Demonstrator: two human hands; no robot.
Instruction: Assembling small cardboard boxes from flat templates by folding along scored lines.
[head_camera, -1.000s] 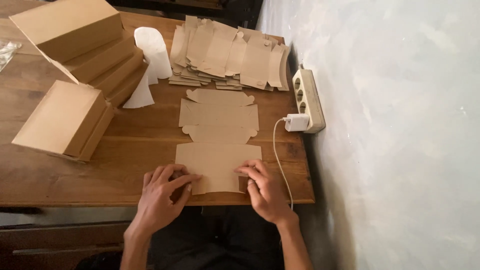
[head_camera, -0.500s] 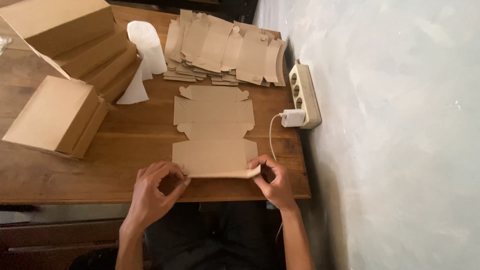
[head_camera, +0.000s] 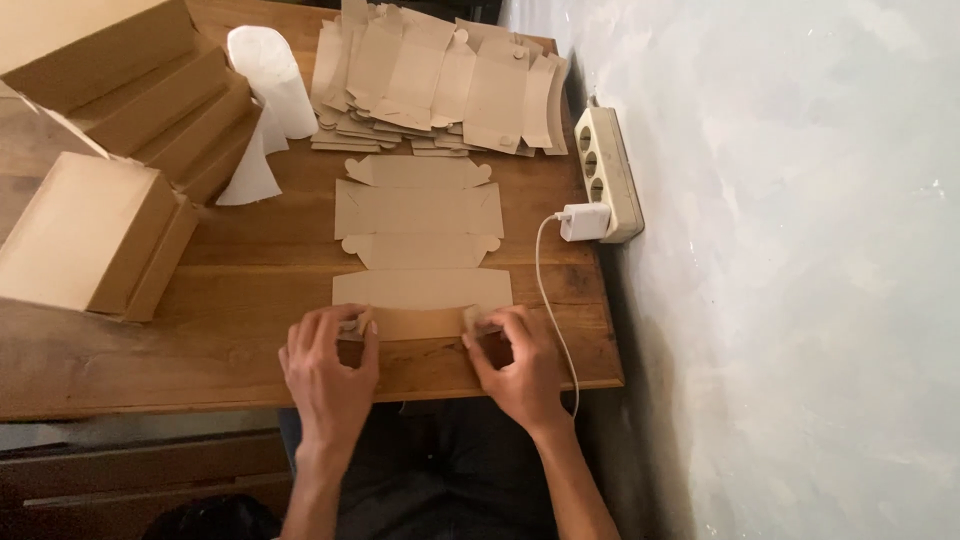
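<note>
Folded boxes at far left; left hand and right hand, fingers pinching the raised near flap of the flat cardboard blank on the wooden surface; power strip at right

Flat box sheet on the table, both hands at its near edge, sheet pile behind it, folded boxes left, power strip right

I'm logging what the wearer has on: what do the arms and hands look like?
Both the left hand and right hand are bare: no gloves, and no rings or watch that I can make out. The forearms are uncovered, with no sleeves reaching into view.
</note>
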